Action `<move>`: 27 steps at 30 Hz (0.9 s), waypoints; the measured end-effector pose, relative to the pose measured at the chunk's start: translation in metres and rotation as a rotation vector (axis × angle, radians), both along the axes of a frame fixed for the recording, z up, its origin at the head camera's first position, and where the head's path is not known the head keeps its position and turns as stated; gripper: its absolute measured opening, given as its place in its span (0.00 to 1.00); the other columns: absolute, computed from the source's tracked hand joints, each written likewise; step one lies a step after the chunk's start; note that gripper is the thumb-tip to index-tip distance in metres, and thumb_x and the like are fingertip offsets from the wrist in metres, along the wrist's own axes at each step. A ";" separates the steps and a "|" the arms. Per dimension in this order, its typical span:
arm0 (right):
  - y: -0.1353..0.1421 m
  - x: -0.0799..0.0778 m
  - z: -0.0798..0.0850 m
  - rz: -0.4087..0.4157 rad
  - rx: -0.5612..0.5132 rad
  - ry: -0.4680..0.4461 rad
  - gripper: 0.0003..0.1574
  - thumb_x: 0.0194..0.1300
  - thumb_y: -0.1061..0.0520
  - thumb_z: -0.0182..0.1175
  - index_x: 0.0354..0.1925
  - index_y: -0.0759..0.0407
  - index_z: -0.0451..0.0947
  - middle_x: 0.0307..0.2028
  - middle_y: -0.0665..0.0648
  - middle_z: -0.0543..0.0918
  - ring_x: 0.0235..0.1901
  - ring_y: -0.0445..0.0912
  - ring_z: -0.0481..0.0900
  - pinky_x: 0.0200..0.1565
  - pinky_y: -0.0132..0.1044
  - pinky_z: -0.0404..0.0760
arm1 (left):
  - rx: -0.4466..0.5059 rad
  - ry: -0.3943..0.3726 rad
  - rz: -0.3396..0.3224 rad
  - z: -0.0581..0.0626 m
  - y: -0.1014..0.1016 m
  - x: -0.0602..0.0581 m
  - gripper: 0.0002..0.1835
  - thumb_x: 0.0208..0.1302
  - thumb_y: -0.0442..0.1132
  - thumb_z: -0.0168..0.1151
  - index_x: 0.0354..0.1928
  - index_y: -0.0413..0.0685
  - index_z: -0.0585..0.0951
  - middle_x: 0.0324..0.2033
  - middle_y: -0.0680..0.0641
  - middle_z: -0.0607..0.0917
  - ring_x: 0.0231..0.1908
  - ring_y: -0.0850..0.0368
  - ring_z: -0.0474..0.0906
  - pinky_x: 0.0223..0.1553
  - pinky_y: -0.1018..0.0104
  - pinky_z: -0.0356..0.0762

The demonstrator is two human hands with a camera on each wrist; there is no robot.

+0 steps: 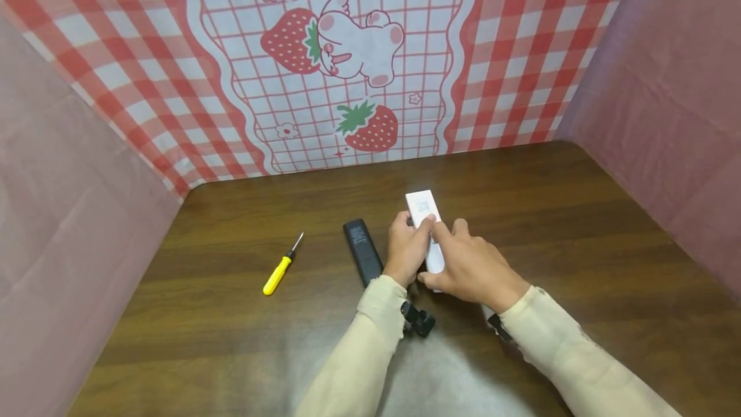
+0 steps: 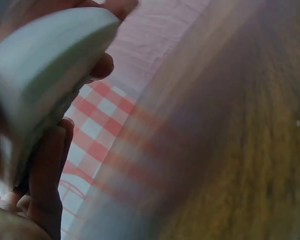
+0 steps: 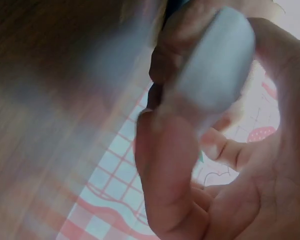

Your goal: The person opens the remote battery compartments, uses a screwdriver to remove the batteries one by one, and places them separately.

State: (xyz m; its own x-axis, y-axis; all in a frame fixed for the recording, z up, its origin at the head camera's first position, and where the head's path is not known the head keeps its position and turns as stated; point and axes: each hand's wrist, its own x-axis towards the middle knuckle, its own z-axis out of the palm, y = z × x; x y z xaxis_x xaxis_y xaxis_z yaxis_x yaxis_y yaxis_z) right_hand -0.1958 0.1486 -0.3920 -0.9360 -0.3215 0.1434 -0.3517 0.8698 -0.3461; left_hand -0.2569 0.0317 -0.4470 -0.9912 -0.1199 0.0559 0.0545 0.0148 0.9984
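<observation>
Red-and-white checked cloth [image 1: 509,37], printed with strawberries, hangs beyond the counter's far edge; plain pink drapes close the left side [image 1: 69,179] and the right. Counter [image 1: 202,352]: brown wood grain, far corners in view.

Item 1. White slab [image 1: 425,206], a printed square code at its far end. We find it between both hands, right of the black item, coded end toward the counter's far edge. By the wrist views we judge it raised off the surface, perhaps so that both hands can work round it.

Item 2. Left grip [image 1: 407,246]: clamped on the slab's left side, thumb lying over the upper face. We take this as the steadying hold.

Item 3. Right grip [image 1: 471,267]: closed about the slab's right side and near end, likely to brace it against the left. The slab lies between its fingers and thumb; exact fingertip contacts we cannot tell.

Item 4. Black slab [image 1: 363,253], flat, near end hidden behind the left wrist; perhaps set aside within reach.

Item 5. Yellow-handled screwdriver [image 1: 280,269], lying toward the left edge, tip to the far edge, apparently parked out of the hands' way.
</observation>
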 end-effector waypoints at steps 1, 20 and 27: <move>0.000 0.000 0.000 0.002 -0.012 -0.014 0.56 0.51 0.41 0.74 0.70 0.59 0.60 0.38 0.66 0.69 0.17 0.49 0.71 0.18 0.41 0.70 | -0.008 0.000 -0.001 0.000 0.000 0.000 0.17 0.64 0.43 0.67 0.47 0.38 0.79 0.30 0.46 0.84 0.28 0.57 0.80 0.30 0.64 0.80; -0.001 -0.001 -0.003 0.001 -0.076 -0.017 0.45 0.50 0.50 0.73 0.63 0.59 0.66 0.36 0.66 0.70 0.18 0.51 0.72 0.20 0.42 0.72 | -0.116 -0.013 0.001 0.003 0.002 0.003 0.16 0.64 0.41 0.67 0.48 0.38 0.79 0.34 0.45 0.84 0.33 0.57 0.79 0.35 0.62 0.80; -0.002 -0.002 -0.005 -0.006 -0.090 0.015 0.38 0.49 0.51 0.72 0.56 0.57 0.69 0.34 0.63 0.70 0.18 0.51 0.72 0.19 0.41 0.72 | -0.126 -0.007 0.002 0.003 0.001 0.002 0.16 0.65 0.43 0.67 0.47 0.40 0.79 0.34 0.46 0.84 0.33 0.57 0.79 0.35 0.62 0.80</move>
State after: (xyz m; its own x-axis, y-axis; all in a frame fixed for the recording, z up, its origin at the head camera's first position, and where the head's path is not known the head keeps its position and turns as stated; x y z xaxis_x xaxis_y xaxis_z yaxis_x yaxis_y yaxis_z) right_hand -0.1976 0.1463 -0.3967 -0.9356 -0.3005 0.1854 -0.3519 0.8376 -0.4180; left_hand -0.2548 0.0329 -0.4443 -0.9914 -0.1143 0.0639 0.0475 0.1406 0.9889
